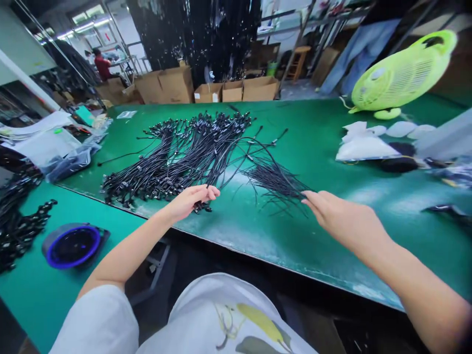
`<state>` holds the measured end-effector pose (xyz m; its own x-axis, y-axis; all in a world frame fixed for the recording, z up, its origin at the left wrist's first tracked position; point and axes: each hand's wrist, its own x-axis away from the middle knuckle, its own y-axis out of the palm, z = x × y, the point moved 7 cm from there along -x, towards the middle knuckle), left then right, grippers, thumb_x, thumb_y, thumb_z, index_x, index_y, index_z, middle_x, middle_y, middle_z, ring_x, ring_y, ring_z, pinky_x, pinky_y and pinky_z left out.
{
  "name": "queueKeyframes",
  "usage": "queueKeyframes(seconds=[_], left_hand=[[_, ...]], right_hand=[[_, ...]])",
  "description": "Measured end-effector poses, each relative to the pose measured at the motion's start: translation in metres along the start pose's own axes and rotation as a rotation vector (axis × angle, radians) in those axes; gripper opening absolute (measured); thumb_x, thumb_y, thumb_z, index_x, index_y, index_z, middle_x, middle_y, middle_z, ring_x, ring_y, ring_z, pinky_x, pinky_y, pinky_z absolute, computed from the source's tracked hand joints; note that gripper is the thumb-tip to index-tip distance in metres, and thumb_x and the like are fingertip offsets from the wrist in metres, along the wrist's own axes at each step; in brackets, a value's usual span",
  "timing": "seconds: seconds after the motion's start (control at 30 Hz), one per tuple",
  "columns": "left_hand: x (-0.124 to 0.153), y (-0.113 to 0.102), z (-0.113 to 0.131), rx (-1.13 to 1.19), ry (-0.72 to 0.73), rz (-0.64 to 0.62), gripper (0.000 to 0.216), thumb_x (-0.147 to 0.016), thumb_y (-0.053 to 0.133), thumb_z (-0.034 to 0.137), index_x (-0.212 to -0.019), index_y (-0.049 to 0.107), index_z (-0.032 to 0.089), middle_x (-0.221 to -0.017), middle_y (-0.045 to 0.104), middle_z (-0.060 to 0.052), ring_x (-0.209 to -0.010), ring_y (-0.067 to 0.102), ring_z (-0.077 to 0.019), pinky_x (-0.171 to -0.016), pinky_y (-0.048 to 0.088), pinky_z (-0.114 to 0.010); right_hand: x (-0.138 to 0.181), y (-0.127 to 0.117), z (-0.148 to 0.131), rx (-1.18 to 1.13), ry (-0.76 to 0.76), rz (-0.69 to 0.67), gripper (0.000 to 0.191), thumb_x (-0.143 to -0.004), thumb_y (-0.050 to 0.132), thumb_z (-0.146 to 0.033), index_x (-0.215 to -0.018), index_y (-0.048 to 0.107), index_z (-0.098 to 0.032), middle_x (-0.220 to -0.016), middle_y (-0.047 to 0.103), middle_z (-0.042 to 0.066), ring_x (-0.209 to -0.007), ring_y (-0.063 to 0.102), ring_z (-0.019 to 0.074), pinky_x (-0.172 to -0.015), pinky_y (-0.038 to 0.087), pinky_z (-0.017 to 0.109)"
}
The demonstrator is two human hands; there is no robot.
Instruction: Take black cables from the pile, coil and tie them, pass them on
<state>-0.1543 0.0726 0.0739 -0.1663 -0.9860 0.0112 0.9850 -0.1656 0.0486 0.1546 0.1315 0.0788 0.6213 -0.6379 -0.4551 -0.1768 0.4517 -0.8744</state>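
Both L hand (191,200) and R hand (344,216) are seen, well apart. L is curled at near edge of black cable pile (195,160); whether a cable is gripped can't be told. R thumb & fingertips are pinched on near-R tip of thin strands (272,178), which lie btwn the two, long axis slanted far-L to near-R. Pile is spread mostly L of & beyond L hand, cables laid diag., near-L to far-R, w/ connectors (121,186) at both ends. Far L, plastic bag (73,161) is set by papers (40,145), contents unclear. Behind green table (313,130), cardboard boxes (258,92) are lined up, insides not made out.
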Motion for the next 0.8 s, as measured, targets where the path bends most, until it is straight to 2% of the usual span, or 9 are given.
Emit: queueKeyframes(seconds=[0.1, 0.2, 0.33, 0.4, 0.47, 0.53, 0.6, 0.7, 0.8], left_hand=[[-0.002, 0.019, 0.002, -0.265, 0.134, 0.049, 0.037, -0.094, 0.049, 0.045, -0.084, 0.068, 0.016, -0.121, 0.064, -0.011, -0.119, 0.054, -0.0235, -0.106, 0.036, -0.036], [0.002, 0.054, -0.007, -0.451, 0.211, -0.024, 0.036, -0.098, 0.041, 0.042, -0.101, 0.068, 0.019, -0.127, 0.063, -0.01, -0.121, 0.054, -0.0226, -0.108, 0.035, -0.035], [0.013, 0.091, -0.03, -0.491, 0.083, -0.196, 0.035, -0.099, 0.041, 0.041, -0.109, 0.067, 0.02, -0.094, 0.068, -0.007, -0.088, 0.061, -0.0187, -0.09, 0.045, -0.033], [0.02, 0.093, -0.038, -0.326, -0.061, -0.262, 0.037, -0.096, 0.045, 0.045, -0.099, 0.069, 0.018, -0.07, 0.058, -0.002, -0.065, 0.052, -0.0137, -0.07, 0.047, -0.028], [0.028, 0.087, -0.039, 0.003, -0.204, -0.301, 0.036, -0.092, 0.054, 0.048, -0.094, 0.069, 0.015, -0.057, 0.041, 0.003, -0.05, 0.036, -0.009, -0.051, 0.04, -0.021], [0.035, 0.071, -0.032, 0.341, -0.272, -0.238, 0.032, -0.088, 0.061, 0.045, -0.091, 0.068, 0.014, -0.053, 0.027, 0.007, -0.044, 0.021, -0.0061, -0.039, 0.027, -0.016], [0.041, 0.043, -0.023, 0.578, -0.239, -0.069, 0.024, -0.088, 0.062, 0.036, -0.092, 0.068, 0.013, -0.053, 0.019, 0.008, -0.042, 0.015, -0.0054, -0.035, 0.02, -0.013], [0.053, 0.003, -0.011, 0.781, -0.093, 0.195, 0.024, -0.093, 0.055, 0.029, -0.109, 0.065, 0.013, -0.051, 0.017, 0.008, -0.039, 0.015, -0.006, -0.032, 0.02, -0.012], [0.062, -0.016, -0.009, 0.846, 0.005, 0.313, 0.033, -0.097, 0.048, 0.026, -0.127, 0.056, 0.015, -0.05, 0.022, 0.009, -0.036, 0.017, -0.006, -0.034, 0.024, -0.012]], right_hand=[[0.005, -0.009, -0.037, -0.148, -0.156, -0.045, 0.035, -0.101, 0.034, -0.032, -0.093, 0.065, -0.018, -0.076, 0.067, 0.005, -0.058, 0.057, 0.0125, -0.05, 0.027, 0.027], [0.004, -0.022, -0.078, -0.309, -0.316, -0.09, 0.035, -0.103, 0.032, -0.029, -0.09, 0.063, -0.018, -0.071, 0.063, 0.002, -0.061, 0.057, 0.0108, -0.052, 0.028, 0.026], [-0.018, -0.03, -0.09, -0.357, -0.274, -0.085, 0.037, -0.103, 0.034, -0.037, -0.086, 0.061, -0.018, -0.073, 0.063, 0.002, -0.065, 0.058, 0.0111, -0.053, 0.027, 0.026], [-0.028, -0.025, -0.079, -0.417, -0.236, -0.104, 0.039, -0.101, 0.038, -0.045, -0.085, 0.061, -0.018, -0.077, 0.065, 0.002, -0.069, 0.059, 0.0118, -0.055, 0.03, 0.025], [-0.033, -0.013, -0.064, -0.519, -0.222, -0.15, 0.038, -0.1, 0.039, -0.047, -0.089, 0.063, -0.019, -0.083, 0.067, 0.002, -0.073, 0.061, 0.0124, -0.059, 0.036, 0.023], [-0.033, 0.0, -0.046, -0.62, -0.188, -0.175, 0.035, -0.1, 0.038, -0.043, -0.096, 0.064, -0.021, -0.089, 0.068, 0.002, -0.079, 0.063, 0.0131, -0.067, 0.042, 0.023], [-0.029, 0.012, -0.027, -0.671, -0.119, -0.159, 0.033, -0.1, 0.038, -0.04, -0.101, 0.065, -0.021, -0.093, 0.068, 0.003, -0.084, 0.064, 0.0146, -0.073, 0.046, 0.025], [-0.018, 0.031, -0.005, -0.657, -0.033, -0.109, 0.033, -0.099, 0.038, -0.04, -0.103, 0.065, -0.021, -0.093, 0.069, 0.004, -0.083, 0.064, 0.0164, -0.074, 0.048, 0.028], [-0.007, 0.044, -0.002, -0.585, -0.014, -0.071, 0.035, -0.1, 0.035, -0.037, -0.106, 0.065, -0.019, -0.089, 0.068, 0.006, -0.079, 0.063, 0.0163, -0.071, 0.046, 0.027]])
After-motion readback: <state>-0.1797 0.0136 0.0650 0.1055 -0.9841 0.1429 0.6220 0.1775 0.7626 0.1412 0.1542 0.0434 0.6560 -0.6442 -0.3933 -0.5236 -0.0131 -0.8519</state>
